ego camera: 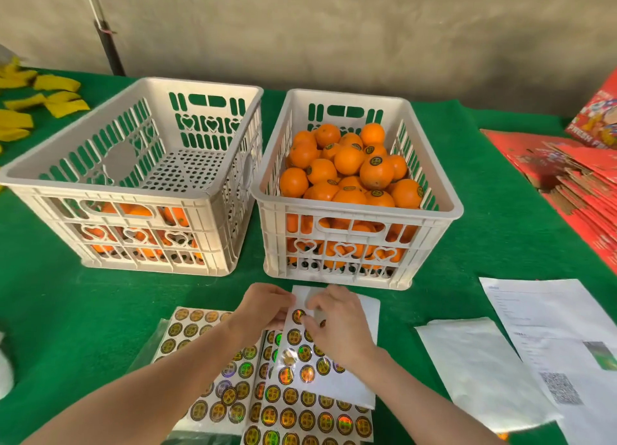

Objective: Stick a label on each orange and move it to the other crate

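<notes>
Left crate [100, 190] holds few oranges [138, 211]. Left hand [263, 306] grips the sheet [367, 311]; right hand [337, 322] pinches a label [298, 316] loose. Peeling appears under way; next comes a clean lift, then an orange. Right crate [347, 94] sits heaped.

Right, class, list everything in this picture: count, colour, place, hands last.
Left crate: one, cream, table left, few oranges low inside.
Right crate: one, cream, centre, piled full.
Oranges: many, orange, both crates.
Sticker sheets: several, white, printed gold-black, table front.
Papers: two, white, front right.
Cartons: stack, red, far right.
Yellow pieces: several, yellow, far left.
Cloth: one, green, covers table.
Pole: one, dark, back left.
Left hand: one, holds top sticker sheet's edge.
Right hand: one, pinches a label on it.
</notes>
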The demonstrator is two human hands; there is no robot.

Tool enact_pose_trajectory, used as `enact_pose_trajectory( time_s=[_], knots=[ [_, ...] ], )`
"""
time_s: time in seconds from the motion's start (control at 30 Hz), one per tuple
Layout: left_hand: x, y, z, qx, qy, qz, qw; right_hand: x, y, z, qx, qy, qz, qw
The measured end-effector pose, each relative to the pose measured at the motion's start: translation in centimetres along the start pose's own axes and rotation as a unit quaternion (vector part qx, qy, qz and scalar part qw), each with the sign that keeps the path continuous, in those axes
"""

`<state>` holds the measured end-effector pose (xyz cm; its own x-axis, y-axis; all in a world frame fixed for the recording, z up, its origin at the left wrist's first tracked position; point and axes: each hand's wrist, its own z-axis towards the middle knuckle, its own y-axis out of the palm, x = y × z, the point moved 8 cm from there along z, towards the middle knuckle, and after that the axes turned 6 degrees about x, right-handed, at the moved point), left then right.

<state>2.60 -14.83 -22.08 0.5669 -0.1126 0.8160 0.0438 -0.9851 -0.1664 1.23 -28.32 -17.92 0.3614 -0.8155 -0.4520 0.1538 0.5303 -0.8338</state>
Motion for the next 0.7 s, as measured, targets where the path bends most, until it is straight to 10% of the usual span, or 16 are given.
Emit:
enact_pose_trajectory(
  time_s=[0.23, 0.37, 0.53, 0.7],
  knots=[
    [-0.4, 0.1, 0.5, 0.009, 0.015, 0.067, 0.998, -2.1, 0.2, -0.5, 0.011, -0.031, 0.036, 0.999],
    [0.0, 0.2, 1.0, 0.006, 0.074, 0.181, 0.981, 0.0, 0.5, -0.2, -0.003, 0.098, 0.155, 0.983],
    [2.4, 0.2, -0.7, -0.022, 0.284, 0.485, 0.827, -1.0, -1.4, 1.4, 0.012, 0.124, 0.250, 0.960],
    [10.8, -6.0, -5.2, 0.022, 0.460, 0.362, 0.810, -6.7, -5.1, 5.5, 0.065, -0.021, 0.276, 0.959]
  ],
)
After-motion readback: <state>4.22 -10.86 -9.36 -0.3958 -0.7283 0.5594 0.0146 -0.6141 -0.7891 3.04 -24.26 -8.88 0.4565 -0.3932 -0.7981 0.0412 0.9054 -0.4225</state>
